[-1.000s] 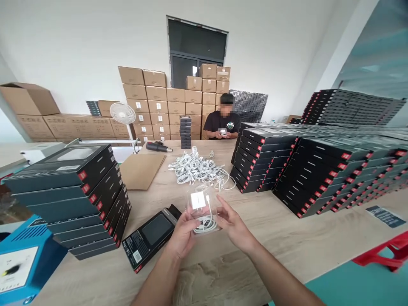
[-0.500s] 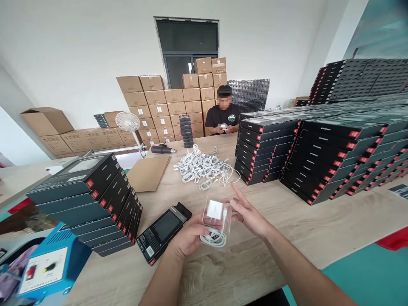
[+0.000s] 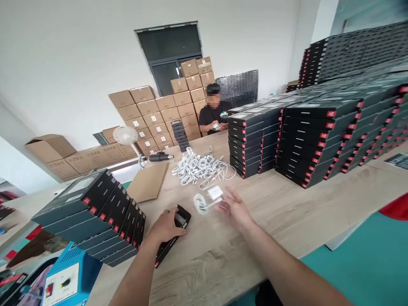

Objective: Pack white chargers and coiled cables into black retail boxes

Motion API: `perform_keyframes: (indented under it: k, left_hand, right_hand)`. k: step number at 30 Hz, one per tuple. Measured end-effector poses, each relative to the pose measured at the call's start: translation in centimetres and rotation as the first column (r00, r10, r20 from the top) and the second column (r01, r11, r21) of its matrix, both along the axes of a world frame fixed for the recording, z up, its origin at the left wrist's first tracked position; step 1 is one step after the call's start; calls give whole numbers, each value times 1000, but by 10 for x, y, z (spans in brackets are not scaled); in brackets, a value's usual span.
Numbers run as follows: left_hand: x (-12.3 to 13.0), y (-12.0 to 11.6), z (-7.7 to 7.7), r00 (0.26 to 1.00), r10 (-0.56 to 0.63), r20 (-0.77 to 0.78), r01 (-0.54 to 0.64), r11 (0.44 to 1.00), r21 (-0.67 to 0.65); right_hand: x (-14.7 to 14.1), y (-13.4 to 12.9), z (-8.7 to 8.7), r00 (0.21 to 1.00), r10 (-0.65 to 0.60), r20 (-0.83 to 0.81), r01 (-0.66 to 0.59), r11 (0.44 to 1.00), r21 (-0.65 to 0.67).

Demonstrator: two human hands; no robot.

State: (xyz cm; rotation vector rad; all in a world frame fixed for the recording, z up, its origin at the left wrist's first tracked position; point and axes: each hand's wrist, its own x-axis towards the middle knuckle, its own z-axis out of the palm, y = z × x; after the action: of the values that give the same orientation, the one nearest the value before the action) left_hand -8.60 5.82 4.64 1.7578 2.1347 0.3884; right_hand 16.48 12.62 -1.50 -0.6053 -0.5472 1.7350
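My left hand has its fingers wrapped over a black box whose end flap stands open at the far end. The box lies slanted on the table, mostly covered by the hand. In my right hand is a clear plastic tray holding a white charger plug and a coiled white cable. The tray is smeared by motion and hovers to the right of the open box. Behind it lies a tangled heap of white cables.
A stack of black boxes stands at left, beside a blue device. Many stacked black boxes line the right. A cardboard sheet, a heat gun and a fan are further back. A person sits across the table.
My left hand has let go of the clear tray and taken hold of the black box. My right hand now carries the tray, which has turned sideways. The view has tilted.
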Motion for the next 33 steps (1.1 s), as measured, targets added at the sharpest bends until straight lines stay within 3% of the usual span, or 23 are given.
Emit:
perform_keyframes:
  k: [3,6,11,14,20,24,27,30,33]
  left_hand:
    - [18,-2,6,995,-77,-68,82,994,73]
    - [35,-10,15,985,-85,-153,107,984,142]
    - [44,-15,18,963,-28,-268,90,970,225]
    - [45,-10,15,960,-55,-275,134,951,278]
    - [50,-5,15,988,-152,-17,149,928,342]
    - [53,-4,10,966,-200,160,140,935,326]
    - [60,-4,8,937,-248,246,164,934,316]
    - [66,-5,10,889,-294,351,173,925,338]
    - [68,-8,12,864,-281,417,127,925,359]
  right_hand:
    - [-35,-4,10,995,-83,-57,87,994,65]
    - [-47,-5,15,990,-136,-35,139,983,122]
    - [-25,-2,14,984,-123,130,92,972,218]
    - [-10,-5,18,973,-101,210,41,962,270]
    - [9,-6,39,958,-73,277,-20,948,318]
    - [20,-3,57,904,-124,408,-30,936,351]
    - [26,-6,71,863,-75,500,-108,938,328]
    - [29,-8,81,910,86,406,-222,928,300]
    - [31,-5,83,958,173,227,-232,936,265]
